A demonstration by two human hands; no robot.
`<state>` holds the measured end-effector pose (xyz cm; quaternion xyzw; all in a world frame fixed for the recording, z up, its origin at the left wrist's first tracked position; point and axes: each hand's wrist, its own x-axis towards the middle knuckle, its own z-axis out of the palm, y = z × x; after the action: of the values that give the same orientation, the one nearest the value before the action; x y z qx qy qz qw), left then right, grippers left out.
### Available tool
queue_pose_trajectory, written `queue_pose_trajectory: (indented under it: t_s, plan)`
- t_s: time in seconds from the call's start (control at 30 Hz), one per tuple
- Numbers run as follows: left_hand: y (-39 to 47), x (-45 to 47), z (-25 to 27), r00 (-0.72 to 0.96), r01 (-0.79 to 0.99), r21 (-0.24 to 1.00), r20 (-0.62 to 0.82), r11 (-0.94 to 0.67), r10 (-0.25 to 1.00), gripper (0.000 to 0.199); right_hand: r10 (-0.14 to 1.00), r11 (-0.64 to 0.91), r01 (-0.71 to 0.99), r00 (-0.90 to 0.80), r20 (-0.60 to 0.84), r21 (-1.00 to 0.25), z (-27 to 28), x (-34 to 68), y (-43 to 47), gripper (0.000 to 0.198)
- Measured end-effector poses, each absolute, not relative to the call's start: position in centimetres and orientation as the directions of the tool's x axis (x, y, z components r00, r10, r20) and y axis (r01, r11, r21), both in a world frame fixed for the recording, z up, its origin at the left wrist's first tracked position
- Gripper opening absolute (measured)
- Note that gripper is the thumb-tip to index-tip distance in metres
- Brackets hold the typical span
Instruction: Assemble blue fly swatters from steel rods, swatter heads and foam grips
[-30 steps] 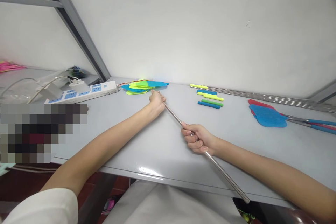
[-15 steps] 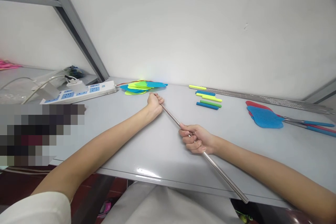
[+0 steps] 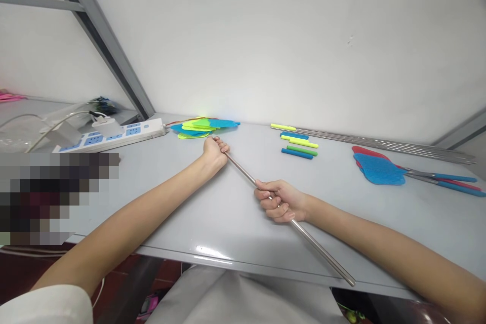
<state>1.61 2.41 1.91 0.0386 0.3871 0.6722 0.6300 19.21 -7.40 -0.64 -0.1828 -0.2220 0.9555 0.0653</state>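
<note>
One metal rod (image 3: 322,252), slender and silvery, held in both hands and slanting across the grey table (image 3: 228,212) from the far left to the near right. Left hand (image 3: 215,154): fingers curled in at the rod's far end, the thumb side uppermost; whether the rod ran on inside the fist could not be told. Right hand (image 3: 277,200): wrapped round the rod at about its middle, fingers folded over it, a short bare length showing between the two fists. The rod's thicker lower part emerged beneath the right hand and ended at the table's front edge; whether it touched there could not be told. Beyond the left hand, just past its knuckles: a pile of flat paddles (image 3: 205,126), yellow-green and blue, overlapping. Beyond the right hand, well apart from it: short coloured tubes (image 3: 304,143) in yellow, blue and green, lying roughly parallel. Along the wall, a bundle of thin metal rods (image 3: 379,143). To the right, beyond the right forearm, a blue paddle (image 3: 380,169) lying partly over a red one (image 3: 370,151), with metal stems and coloured handles (image 3: 453,178). Far left: one white power strip (image 3: 152,129) with blue sockets.
</note>
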Motion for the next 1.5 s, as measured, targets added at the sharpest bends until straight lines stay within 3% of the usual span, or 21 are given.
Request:
queue_pose_trajectory:
  t_s: [0.3,0.87,1.5]
  plan:
    - [1.7,1.3,2.5,-0.229,-0.817,0.575,-0.401,0.049,0.887,0.025,0.22,-0.875,-0.035,-0.917,-0.333,-0.483,-0.6,19.2,-7.5,0.034]
    - [0.4,2.3,3.0,-0.308,-0.783,0.622,-0.363,-0.017,0.879,0.028,0.334,-0.752,0.021,-0.85,-0.407,-0.659,-0.1,18.9,-8.8,0.034]
    - [-0.6,3.0,2.9,-0.304,-0.782,0.623,-0.36,-0.015,0.882,0.031,0.337,-0.741,0.042,-0.839,-0.426,-0.67,-0.1,18.9,-8.8,0.033]
